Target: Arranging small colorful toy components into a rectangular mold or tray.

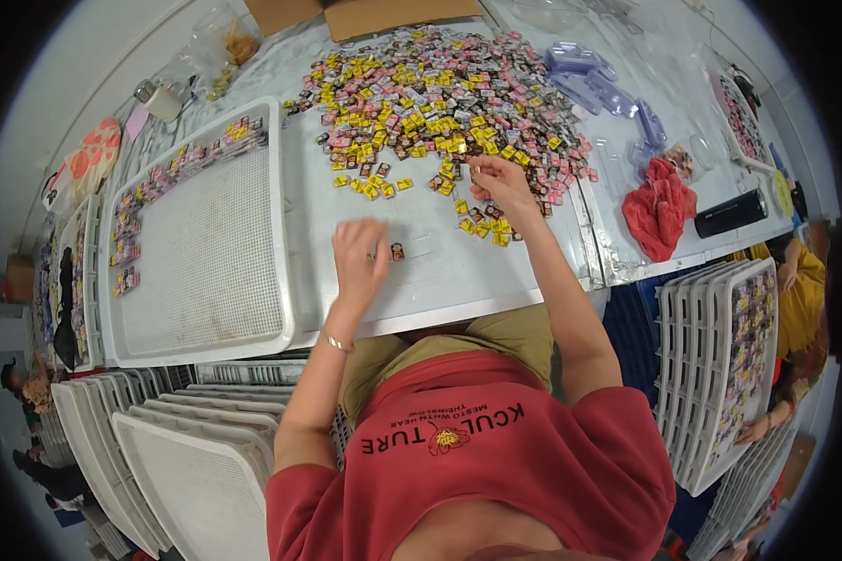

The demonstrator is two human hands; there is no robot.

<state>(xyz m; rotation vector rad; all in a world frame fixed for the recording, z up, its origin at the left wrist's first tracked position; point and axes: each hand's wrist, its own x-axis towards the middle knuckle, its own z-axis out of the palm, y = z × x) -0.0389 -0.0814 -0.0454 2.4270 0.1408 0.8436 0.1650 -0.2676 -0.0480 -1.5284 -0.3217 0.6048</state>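
A broad heap of small flat rectangular pieces (pixel 421 89) in yellow, pink, black and grey spreads over the far middle of the table. My right hand (pixel 503 184) is at the heap's near edge, thumb and fingers pinched together; what is between them is too small to make out. Nearer to me and to the left, my left hand (pixel 358 254) hovers low over the table, its fingers smeared by motion. Close beside its thumb lies a small dark piece (pixel 398 251) next to a clear plastic strip (pixel 421 245). A few loose yellow pieces (pixel 485 227) lie below my right hand.
On the left a white mesh tray (pixel 210 252) has rows of pieces along its far and left sides. To the right are clear plastic holders (pixel 585 75), a red cloth (pixel 660 210) and a black bottle (pixel 730 213). Stacked trays (pixel 716 365) stand by a person in yellow.
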